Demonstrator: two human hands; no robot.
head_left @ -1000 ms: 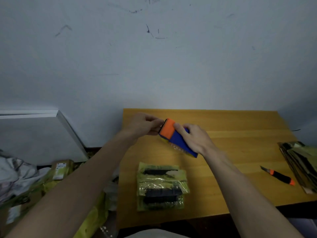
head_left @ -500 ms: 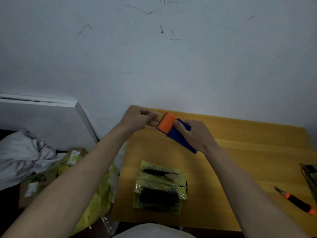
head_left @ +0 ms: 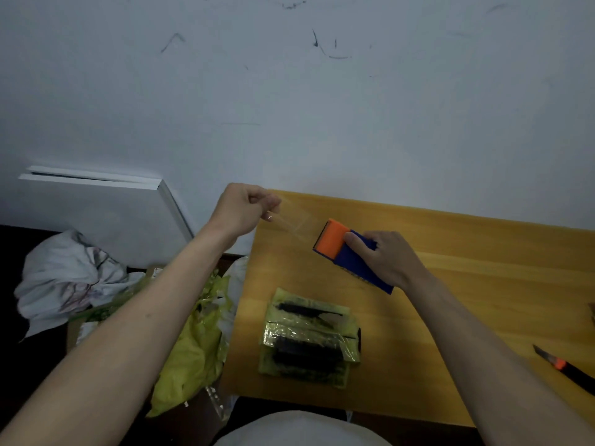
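Our right hand (head_left: 388,263) has its fingers clamped round the orange-and-blue tape dispenser (head_left: 338,247), up over the far part of the surface (head_left: 476,284). Our left hand (head_left: 241,210) pinches the clear tape (head_left: 293,220) stretched leftward from it; the yellow-wrapped parcel (head_left: 309,341) sits nearer us.

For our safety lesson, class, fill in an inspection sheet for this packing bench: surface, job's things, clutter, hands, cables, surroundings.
Surface: wooden table, set against the wall.
Job's things: dispenser held above the table; clear tape drawn from it; wrapped package lying near the front edge.
Clutter: knife, blade out, at the table's right.
Hands: left hand pinches the tape's end; right hand grips the dispenser.
Cables: nothing seen.
Surroundings: yellow bags and white cloth on the floor at left; white board leaning on the wall.
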